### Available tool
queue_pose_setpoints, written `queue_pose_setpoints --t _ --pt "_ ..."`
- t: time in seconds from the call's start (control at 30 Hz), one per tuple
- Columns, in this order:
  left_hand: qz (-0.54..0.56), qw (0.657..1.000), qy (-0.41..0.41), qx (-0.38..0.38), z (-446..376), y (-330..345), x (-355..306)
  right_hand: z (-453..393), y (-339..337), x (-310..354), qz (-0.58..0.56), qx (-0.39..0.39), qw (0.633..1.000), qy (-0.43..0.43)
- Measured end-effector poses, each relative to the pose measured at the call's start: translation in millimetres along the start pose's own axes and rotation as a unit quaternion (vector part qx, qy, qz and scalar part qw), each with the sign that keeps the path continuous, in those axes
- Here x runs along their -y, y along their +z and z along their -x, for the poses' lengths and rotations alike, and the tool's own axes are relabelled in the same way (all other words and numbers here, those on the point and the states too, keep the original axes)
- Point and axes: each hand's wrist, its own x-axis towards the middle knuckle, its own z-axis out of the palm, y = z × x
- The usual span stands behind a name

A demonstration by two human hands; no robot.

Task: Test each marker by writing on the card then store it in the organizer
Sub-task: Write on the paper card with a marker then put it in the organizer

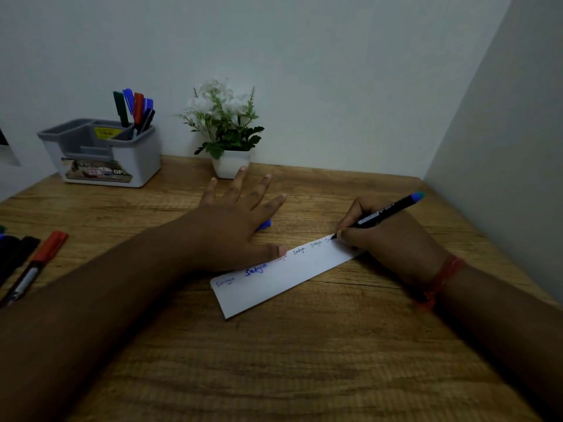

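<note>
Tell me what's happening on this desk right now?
A person is testing markers. The right hand grips a black marker with its tip on the far end of the white card, adding to a row of written words. The left hand lies flat, thumb on the card's edge. Several markers already stand in the grey organizer; others lie on the table's left.

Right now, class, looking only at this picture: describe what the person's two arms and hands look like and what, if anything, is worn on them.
Both forearms are bare, with no sleeves in view. The left hand carries no ring, watch or band that shows. The right hand has a red thread band wound around its wrist, in several strands. No gloves are worn on either hand, and the fingernails that show are short and unpainted.
</note>
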Motion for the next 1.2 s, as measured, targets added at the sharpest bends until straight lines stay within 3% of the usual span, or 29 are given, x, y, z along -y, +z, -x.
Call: queue_pose_setpoints --t 1.2 --pt "-0.004 1.000 0.001 0.006 0.3 -1.2 -1.2 -0.6 0.7 0.3 0.016 -0.029 0.999 0.021"
